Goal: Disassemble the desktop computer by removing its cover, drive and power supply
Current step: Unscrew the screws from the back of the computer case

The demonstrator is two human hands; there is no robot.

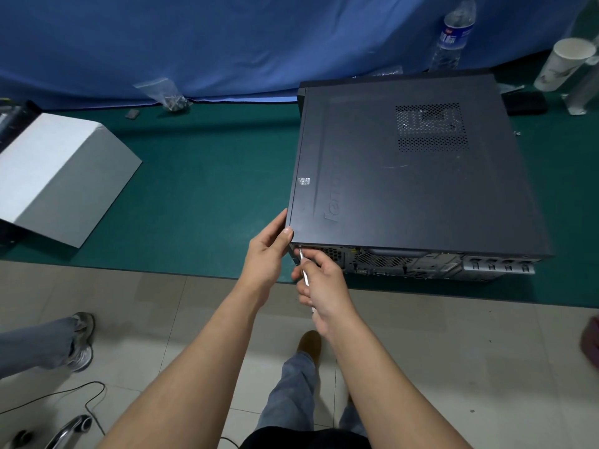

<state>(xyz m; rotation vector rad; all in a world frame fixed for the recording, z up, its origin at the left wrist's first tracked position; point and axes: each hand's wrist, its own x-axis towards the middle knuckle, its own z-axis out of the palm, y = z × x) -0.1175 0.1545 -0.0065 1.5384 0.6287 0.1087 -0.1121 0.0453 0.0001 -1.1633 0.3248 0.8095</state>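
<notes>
A black desktop computer lies on its side on the green table mat, with its dark side cover facing up and its rear panel toward me. My left hand grips the near left corner of the case, thumb on the cover's edge. My right hand holds a slim silver screwdriver. Its tip sits at the top left corner of the rear panel, right under the cover's edge.
A white cardboard box lies at the table's left. A plastic bag of small parts rests by the blue curtain. A water bottle and a paper cup stand at the back right. Another person's leg and shoe are on the floor at left.
</notes>
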